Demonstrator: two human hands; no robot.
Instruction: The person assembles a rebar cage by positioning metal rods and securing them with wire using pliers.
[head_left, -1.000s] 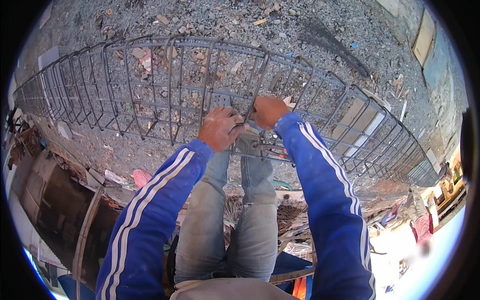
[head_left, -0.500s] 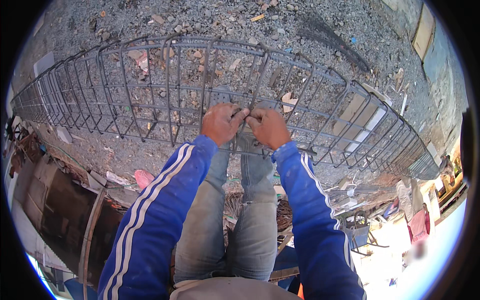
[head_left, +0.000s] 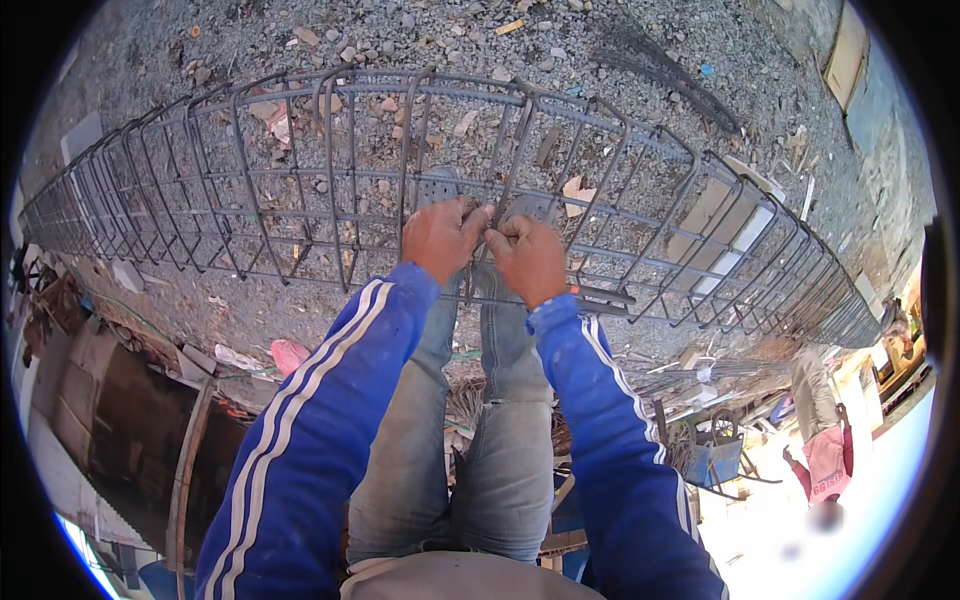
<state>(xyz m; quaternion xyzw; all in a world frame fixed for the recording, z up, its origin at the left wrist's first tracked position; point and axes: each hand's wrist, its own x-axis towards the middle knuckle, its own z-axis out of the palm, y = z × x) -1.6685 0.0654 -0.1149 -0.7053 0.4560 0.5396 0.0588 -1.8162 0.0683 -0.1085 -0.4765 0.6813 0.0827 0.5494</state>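
Observation:
A long rebar cage [head_left: 335, 180] of dark steel bars and square stirrups stretches across the view in front of my legs. Over its middle, my left hand [head_left: 442, 240] is closed, thumb and fingertips pinched at a crossing of bars. My right hand [head_left: 528, 258] faces it, also pinched, its fingertips almost touching the left ones. Whatever sits between the fingers is too small to make out; it is thin if anything. Beside my right wrist, a dark handle-like piece [head_left: 605, 297] with a spot of red lies along the cage's near bar.
Gravel ground [head_left: 400, 45] with stones and scraps lies under and beyond the cage. A dark bundle of thin rods or mesh [head_left: 670, 80] rests at the far right. Behind me are a blue wheelbarrow [head_left: 715, 462], a person in a pink top [head_left: 828, 455] and a pink bag [head_left: 289, 355].
My right hand has dropped slightly and turned, its fingertips now a little below the left ones. My left hand barely moved. The person behind has shifted, with an arm now showing.

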